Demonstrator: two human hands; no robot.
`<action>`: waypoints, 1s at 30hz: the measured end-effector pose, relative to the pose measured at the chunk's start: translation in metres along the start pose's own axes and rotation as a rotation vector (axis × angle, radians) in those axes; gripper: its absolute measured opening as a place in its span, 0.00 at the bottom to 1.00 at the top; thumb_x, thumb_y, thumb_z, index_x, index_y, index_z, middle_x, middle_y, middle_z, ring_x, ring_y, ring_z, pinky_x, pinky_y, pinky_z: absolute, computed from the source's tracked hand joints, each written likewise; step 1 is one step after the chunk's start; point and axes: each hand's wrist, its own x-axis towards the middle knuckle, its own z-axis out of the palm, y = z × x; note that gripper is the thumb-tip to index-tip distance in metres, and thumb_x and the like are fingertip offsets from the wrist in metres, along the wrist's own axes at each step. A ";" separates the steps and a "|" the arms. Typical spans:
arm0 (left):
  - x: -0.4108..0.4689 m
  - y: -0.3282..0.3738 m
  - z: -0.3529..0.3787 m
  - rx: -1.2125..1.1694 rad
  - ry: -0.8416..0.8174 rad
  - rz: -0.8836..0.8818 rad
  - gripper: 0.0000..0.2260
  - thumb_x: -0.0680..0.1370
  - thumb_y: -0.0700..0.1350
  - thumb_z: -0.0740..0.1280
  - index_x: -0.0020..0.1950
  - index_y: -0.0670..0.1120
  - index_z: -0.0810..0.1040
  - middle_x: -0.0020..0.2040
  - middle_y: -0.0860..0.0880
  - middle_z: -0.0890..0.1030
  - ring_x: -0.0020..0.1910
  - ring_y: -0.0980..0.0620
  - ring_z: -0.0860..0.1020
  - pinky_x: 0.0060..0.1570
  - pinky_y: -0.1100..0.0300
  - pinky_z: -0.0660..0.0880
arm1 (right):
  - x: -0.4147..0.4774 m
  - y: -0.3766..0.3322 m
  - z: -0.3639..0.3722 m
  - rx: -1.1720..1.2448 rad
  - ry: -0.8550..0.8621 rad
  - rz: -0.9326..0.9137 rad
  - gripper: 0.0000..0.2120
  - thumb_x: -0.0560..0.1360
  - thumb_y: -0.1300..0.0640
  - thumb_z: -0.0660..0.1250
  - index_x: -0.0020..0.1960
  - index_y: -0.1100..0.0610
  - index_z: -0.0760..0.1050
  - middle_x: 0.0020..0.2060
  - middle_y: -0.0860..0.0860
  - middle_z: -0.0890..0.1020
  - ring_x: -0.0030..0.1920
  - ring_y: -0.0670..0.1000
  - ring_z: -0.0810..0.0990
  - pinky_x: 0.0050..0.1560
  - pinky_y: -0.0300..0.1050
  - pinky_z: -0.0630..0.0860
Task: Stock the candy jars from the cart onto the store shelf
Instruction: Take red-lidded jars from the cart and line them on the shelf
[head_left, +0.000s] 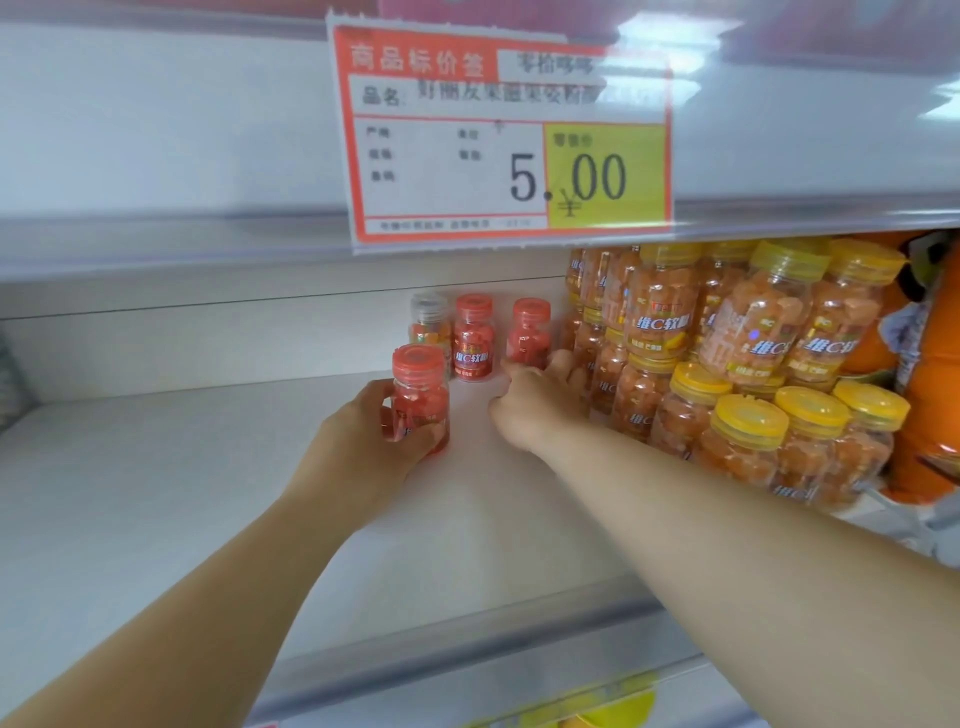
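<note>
Your left hand grips a red-lidded candy jar, held upright low over the white shelf just left of centre. Your right hand reaches deeper, toward one o'clock, its thumb and fingers curled round the base of a back-row red jar. Yellow-lidded jars are stacked at three o'clock. This looks like the placing step. Next, you will probably need to line both jars up, let go, and return to the cart, which is out of view.

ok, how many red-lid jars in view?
3: front jar in the left hand; middle jar at the back; right jar beside it, held by the right hand. Others may be hidden.
</note>
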 end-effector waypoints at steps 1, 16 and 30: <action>0.000 0.000 0.000 0.005 0.000 0.001 0.20 0.72 0.55 0.73 0.63 0.58 0.74 0.51 0.56 0.81 0.48 0.51 0.81 0.51 0.47 0.80 | 0.002 0.000 0.002 -0.009 0.015 0.001 0.25 0.78 0.52 0.61 0.75 0.47 0.63 0.69 0.57 0.57 0.70 0.62 0.57 0.71 0.53 0.60; 0.004 -0.010 0.001 -0.036 0.007 0.027 0.20 0.72 0.54 0.74 0.62 0.60 0.74 0.51 0.57 0.80 0.51 0.54 0.81 0.52 0.48 0.80 | 0.020 0.005 0.014 -0.079 0.023 -0.018 0.30 0.79 0.46 0.60 0.77 0.56 0.56 0.72 0.58 0.54 0.73 0.62 0.55 0.72 0.57 0.60; 0.005 -0.005 0.000 0.016 -0.011 0.022 0.19 0.72 0.55 0.74 0.62 0.59 0.74 0.51 0.57 0.81 0.50 0.54 0.81 0.51 0.48 0.81 | 0.018 0.005 0.008 -0.105 -0.069 -0.028 0.37 0.80 0.43 0.58 0.80 0.60 0.47 0.79 0.60 0.46 0.77 0.64 0.49 0.75 0.57 0.55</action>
